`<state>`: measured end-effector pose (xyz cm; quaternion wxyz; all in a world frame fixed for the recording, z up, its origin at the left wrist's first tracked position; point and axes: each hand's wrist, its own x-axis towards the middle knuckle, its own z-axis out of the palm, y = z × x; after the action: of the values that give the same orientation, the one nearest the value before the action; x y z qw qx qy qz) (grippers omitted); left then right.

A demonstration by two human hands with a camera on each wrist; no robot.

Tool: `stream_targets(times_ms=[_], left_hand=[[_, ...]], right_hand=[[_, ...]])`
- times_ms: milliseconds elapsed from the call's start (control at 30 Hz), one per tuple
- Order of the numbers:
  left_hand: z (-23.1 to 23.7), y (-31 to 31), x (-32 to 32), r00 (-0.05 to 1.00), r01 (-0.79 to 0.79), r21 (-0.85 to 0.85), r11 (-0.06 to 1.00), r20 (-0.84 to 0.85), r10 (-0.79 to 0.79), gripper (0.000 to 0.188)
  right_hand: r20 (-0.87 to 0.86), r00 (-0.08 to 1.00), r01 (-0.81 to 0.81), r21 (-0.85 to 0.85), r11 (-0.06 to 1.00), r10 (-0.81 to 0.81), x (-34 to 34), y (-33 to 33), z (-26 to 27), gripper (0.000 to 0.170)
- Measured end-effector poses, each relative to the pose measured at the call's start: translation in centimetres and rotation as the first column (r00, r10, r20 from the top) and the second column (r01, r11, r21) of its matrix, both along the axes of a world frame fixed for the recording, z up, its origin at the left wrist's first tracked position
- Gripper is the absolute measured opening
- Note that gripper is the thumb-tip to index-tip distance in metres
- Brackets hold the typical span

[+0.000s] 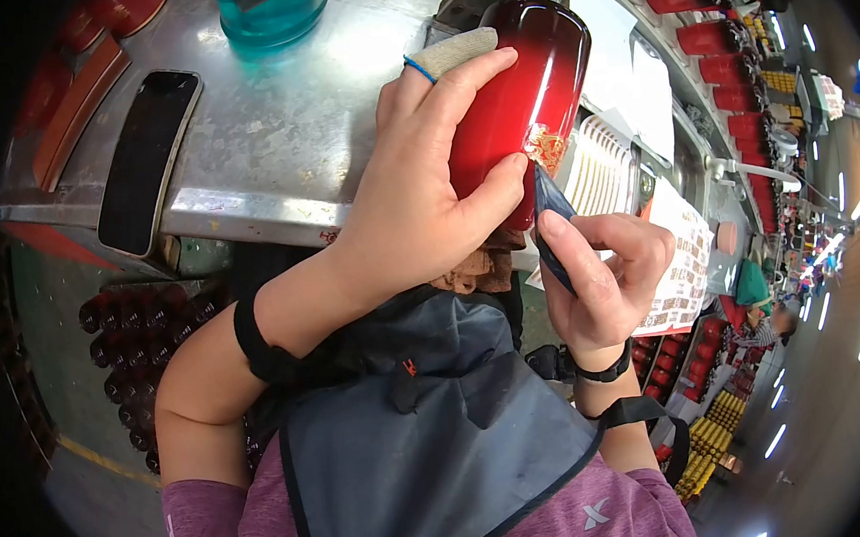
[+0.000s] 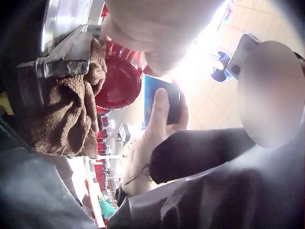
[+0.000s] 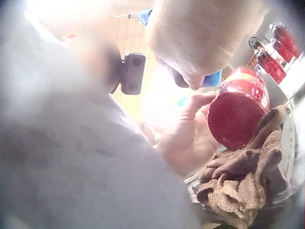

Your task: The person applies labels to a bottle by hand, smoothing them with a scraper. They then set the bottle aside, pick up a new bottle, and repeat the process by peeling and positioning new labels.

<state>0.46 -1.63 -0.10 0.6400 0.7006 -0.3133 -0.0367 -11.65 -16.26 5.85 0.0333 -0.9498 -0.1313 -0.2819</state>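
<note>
A glossy red bottle point(image 1: 545, 61), dark toward its neck, lies on its side at the table edge. My left hand point(image 1: 423, 174) grips it from the left, thumb close to a gold decal point(image 1: 547, 144); one finger wears a beige finger cover point(image 1: 460, 52) with a blue rim. In my right hand point(image 1: 605, 276), a flat dark-blue scraper point(image 1: 552, 210) is pinched, its tip right at the decal. Both wrist views show the bottle's round base point(image 2: 119, 83) and a crumpled brown cloth point(image 3: 238, 186) below it.
On the metal table point(image 1: 261, 131) are a phone point(image 1: 148, 158) and a teal container point(image 1: 278, 15). A printed sheet point(image 1: 684, 261) lies to the right. Red bottles point(image 1: 708, 39) line the far right; several dark bottles point(image 1: 131, 339) stand low at left.
</note>
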Motion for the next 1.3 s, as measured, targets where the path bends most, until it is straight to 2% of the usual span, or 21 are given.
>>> stream_targets(times_ms=[167, 500, 567, 633, 733, 767, 833, 867, 933, 1033, 1167, 1233, 1300], left_hand=[[0.0, -0.2, -0.1, 0.999, -0.037, 0.006, 0.999, 0.035, 0.036, 0.063], [-0.1, -0.3, 0.0, 0.999, -0.027, 0.016, 1.000, 0.035, 0.027, 0.064], [-0.5, -0.6, 0.0, 0.999, -0.042, -0.084, 0.996, 0.026, 0.045, 0.063], [-0.7, -0.7, 0.0, 0.999, -0.042, -0.100, 0.994, 0.013, 0.043, 0.063], [-0.7, -0.6, 0.0, 0.999, -0.036, -0.102, 0.994, 0.006, 0.037, 0.063], [-0.7, -0.5, 0.1, 0.999, -0.032, -0.088, 0.996, 0.012, 0.033, 0.063], [-0.3, -0.1, 0.1, 1.000, -0.005, -0.045, 0.999, 0.011, 0.005, 0.065], [-0.2, 0.1, 0.1, 1.000, 0.020, 0.000, 1.000, 0.009, -0.020, 0.067], [-0.2, 0.2, 0.2, 1.000, 0.022, -0.007, 1.000, 0.012, -0.022, 0.068], [-0.5, -0.1, 0.2, 1.000, 0.008, -0.055, 0.998, 0.020, -0.007, 0.067], [-0.8, -0.1, 0.2, 1.000, 0.012, -0.107, 0.994, 0.021, -0.010, 0.067], [-0.9, -0.1, 0.4, 1.000, 0.014, -0.107, 0.994, 0.022, -0.011, 0.067], [-0.9, 0.0, 0.4, 1.000, 0.017, -0.108, 0.994, 0.023, -0.014, 0.067]], right_hand=[[-0.074, 0.997, 0.015, 0.056, 0.998, -0.011, 0.1, -0.1, 0.4, 0.052], [-0.106, 0.994, 0.053, 0.130, 0.990, -0.039, 0.4, -0.2, 0.8, 0.058], [-0.066, 0.995, 0.089, 0.225, 0.970, -0.076, 0.5, -0.2, 0.6, 0.057], [-0.038, 0.992, 0.130, 0.262, 0.956, -0.124, 0.7, -0.3, 0.8, 0.045], [-0.101, 0.983, 0.182, 0.472, 0.862, -0.153, 1.0, -1.0, 1.0, 0.040], [-0.203, 0.961, 0.274, 0.585, 0.763, -0.189, 1.0, -1.0, 1.1, 0.035], [-0.246, 0.952, 0.305, 0.806, 0.508, -0.181, 1.3, -0.9, 0.7, 0.031], [-0.246, 0.952, 0.304, 0.806, 0.508, -0.181, 1.5, -0.9, 0.8, 0.031], [-0.327, 0.937, 0.351, 0.875, 0.335, -0.126, 1.9, -0.9, 1.1, 0.030], [-0.339, 0.938, 0.347, 0.893, 0.286, -0.076, 2.6, -0.8, 1.2, 0.030], [-0.360, 0.931, 0.358, 0.878, 0.318, -0.055, 2.8, -0.7, 1.5, 0.030], [-0.372, 0.927, 0.356, 0.823, 0.442, -0.052, 2.7, -0.8, 1.7, 0.029], [-0.362, 0.931, 0.343, 0.813, 0.471, -0.053, 2.4, -0.9, 1.7, 0.029]])
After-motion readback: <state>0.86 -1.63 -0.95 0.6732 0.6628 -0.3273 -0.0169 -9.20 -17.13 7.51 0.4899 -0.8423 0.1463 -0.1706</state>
